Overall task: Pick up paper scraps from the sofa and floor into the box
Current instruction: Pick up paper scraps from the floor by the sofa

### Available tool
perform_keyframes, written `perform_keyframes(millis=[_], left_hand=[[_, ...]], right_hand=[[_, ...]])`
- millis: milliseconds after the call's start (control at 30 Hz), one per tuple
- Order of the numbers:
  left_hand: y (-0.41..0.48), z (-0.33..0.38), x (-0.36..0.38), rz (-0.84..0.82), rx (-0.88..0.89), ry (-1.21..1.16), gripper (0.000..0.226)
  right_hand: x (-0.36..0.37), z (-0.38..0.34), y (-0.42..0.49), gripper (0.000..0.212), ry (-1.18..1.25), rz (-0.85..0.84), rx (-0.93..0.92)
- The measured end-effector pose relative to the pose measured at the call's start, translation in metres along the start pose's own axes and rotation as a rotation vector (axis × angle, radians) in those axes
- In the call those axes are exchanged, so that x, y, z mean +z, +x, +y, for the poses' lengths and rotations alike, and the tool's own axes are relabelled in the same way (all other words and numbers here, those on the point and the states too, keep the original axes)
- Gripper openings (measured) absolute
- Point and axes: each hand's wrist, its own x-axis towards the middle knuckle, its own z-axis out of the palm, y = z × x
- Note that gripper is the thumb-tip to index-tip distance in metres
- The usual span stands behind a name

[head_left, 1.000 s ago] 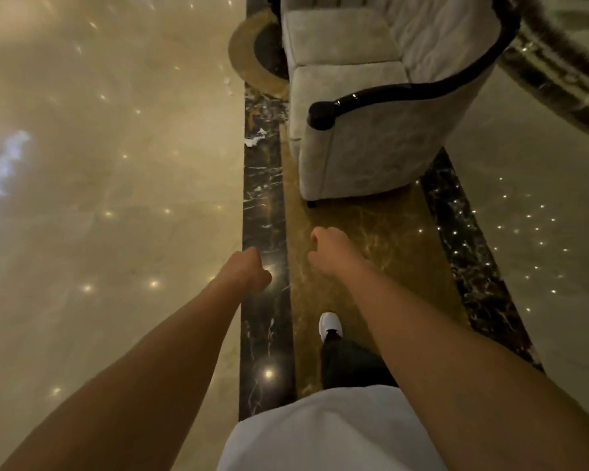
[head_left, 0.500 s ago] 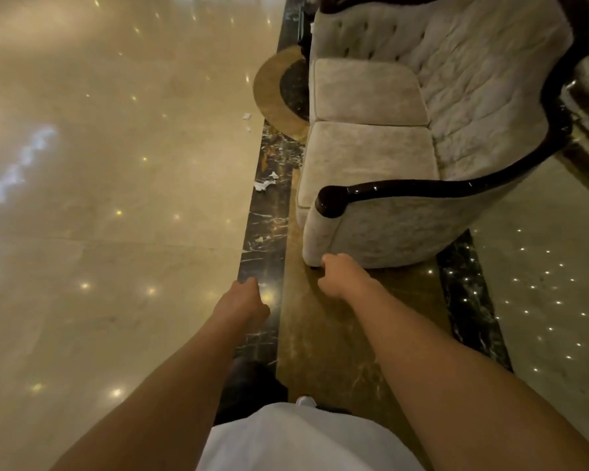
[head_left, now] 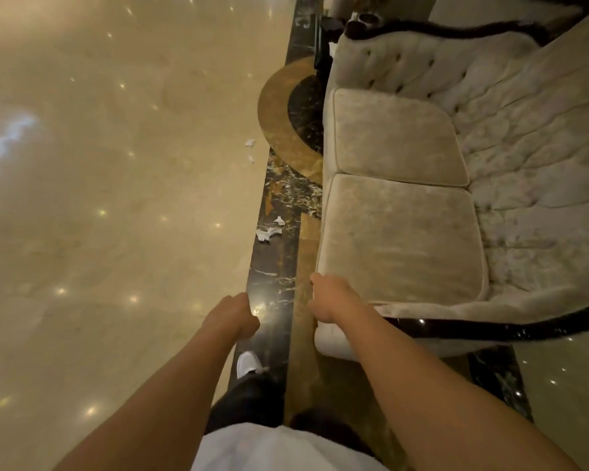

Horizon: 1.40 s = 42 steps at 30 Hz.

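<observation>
Both arms stretched forward at lower centre of the frame: left hand (head_left: 233, 317) curled into a loose fist over the dark marble strip (head_left: 276, 294), right hand (head_left: 330, 300) curled too, against the front corner of the pale sofa (head_left: 398, 239), nothing visible in either. White paper scraps (head_left: 267, 231) lying on the strip mid-frame, two smaller bits (head_left: 250, 149) higher up on the beige floor (head_left: 116, 198). White shoe (head_left: 247, 364) at bottom centre.
</observation>
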Motion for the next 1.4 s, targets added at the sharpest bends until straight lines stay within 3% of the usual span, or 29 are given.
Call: perform_keyframes(millis=[133,333,533,733,900,1067,1200,1333,1400], left_hand=[[0.08,0.022,-0.062,-0.03,-0.005,-0.02,0.045],[0.186,0.065,-0.107,-0.152,-0.019,-0.034,0.044],[0.344,0.112,-0.141,-0.208,-0.153,-0.183,0.034],[0.563,0.147,-0.105,-0.323,-0.28,-0.263,0.026],[0.759,0.157,-0.05,-0.2,-0.332,-0.373,0.019],[0.888,0.114,0.045,-0.245,-0.391,-0.281,0.063],[0.953,0.066,0.114,-0.229,-0.451,-0.251,0.078],[0.967,0.043,0.157,-0.076,-0.388,-0.195,0.065],[0.971,0.037,0.162,-0.014,-0.285,-0.217,0.053]], right_hand=[[-0.044,-0.02,0.084,0.051,0.103,-0.029,-0.001],[-0.095,-0.02,0.21,0.05,-0.051,-0.161,-0.033],[-0.154,-0.01,0.422,0.043,0.0,-0.216,-0.052],[-0.158,0.036,0.648,0.055,0.105,-0.284,-0.068],[-0.106,0.066,0.807,0.049,0.115,-0.297,-0.078],[-0.002,0.08,0.931,0.045,0.154,-0.308,-0.062],[0.094,0.084,0.993,0.051,0.18,-0.254,-0.071],[0.16,0.085,1.015,0.061,0.144,-0.278,-0.034],[0.178,0.089,1.024,0.052,0.104,-0.215,-0.019]])
